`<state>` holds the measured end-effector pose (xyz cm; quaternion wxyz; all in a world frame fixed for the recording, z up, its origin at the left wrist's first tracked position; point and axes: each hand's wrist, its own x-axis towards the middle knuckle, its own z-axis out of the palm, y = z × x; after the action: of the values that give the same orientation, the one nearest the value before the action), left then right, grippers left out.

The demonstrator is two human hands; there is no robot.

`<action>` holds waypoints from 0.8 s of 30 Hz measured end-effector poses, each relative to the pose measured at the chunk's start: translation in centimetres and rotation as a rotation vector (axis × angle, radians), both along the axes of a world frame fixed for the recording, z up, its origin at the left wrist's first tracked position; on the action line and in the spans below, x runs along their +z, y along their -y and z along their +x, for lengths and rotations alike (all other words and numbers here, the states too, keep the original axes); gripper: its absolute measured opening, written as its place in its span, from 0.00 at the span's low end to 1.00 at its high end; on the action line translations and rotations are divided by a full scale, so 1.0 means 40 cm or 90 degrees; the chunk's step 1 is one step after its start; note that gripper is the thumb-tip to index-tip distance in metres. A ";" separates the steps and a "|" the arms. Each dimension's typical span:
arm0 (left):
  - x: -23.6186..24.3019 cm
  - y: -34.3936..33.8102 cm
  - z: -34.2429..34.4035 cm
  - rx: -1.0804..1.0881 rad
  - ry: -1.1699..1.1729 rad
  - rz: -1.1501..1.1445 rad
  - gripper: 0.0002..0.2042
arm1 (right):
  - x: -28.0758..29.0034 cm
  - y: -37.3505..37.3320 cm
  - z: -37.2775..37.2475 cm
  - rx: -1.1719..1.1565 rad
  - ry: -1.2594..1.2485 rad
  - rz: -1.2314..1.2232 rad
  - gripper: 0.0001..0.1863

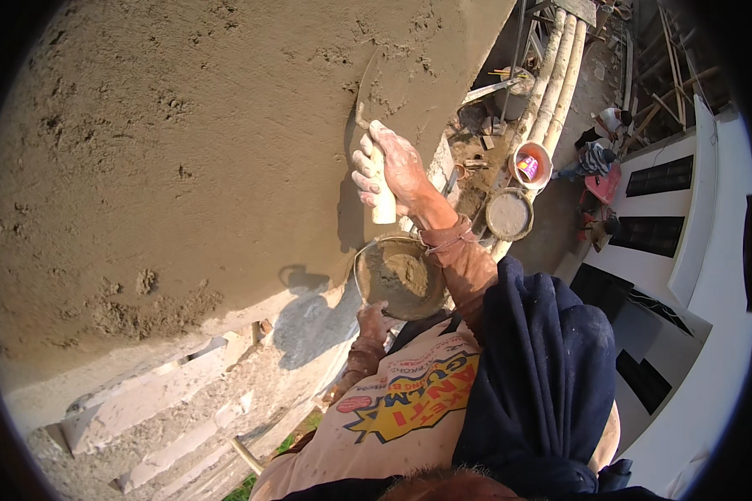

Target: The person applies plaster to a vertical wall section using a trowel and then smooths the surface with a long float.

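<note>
My right hand (398,164) is wrapped round the pale handle of a plastering trowel (383,207). The thin blade lies against a wet grey-brown mortar wall (226,134), nearly edge-on to me, so little of its face shows. Lower down, my left hand (374,318) grips the near rim of a round bucket (358,265), close to my body. Wet mortar (405,274) heaps up inside it. The left fingers are partly hidden by the bucket. Both forearms have brown sleeves.
Bamboo poles (557,77) run along the right, with a red-and-white bucket (531,165) and a bucket of grey liquid (510,215) on them. Far below, other people (595,159) stand by a white building (685,242). Rough ledges (150,392) lie at lower left.
</note>
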<state>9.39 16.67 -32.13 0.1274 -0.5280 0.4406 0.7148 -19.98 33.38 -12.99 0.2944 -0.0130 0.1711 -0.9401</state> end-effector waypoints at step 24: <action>0.132 -0.089 -0.182 -0.403 -0.317 -0.427 0.25 | -0.468 -0.216 0.523 0.215 -0.637 1.245 0.15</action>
<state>2.11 20.25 -26.85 0.0528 -0.1947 0.8002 0.5648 0.92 42.03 -31.70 0.2000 -0.1764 0.9343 -0.2364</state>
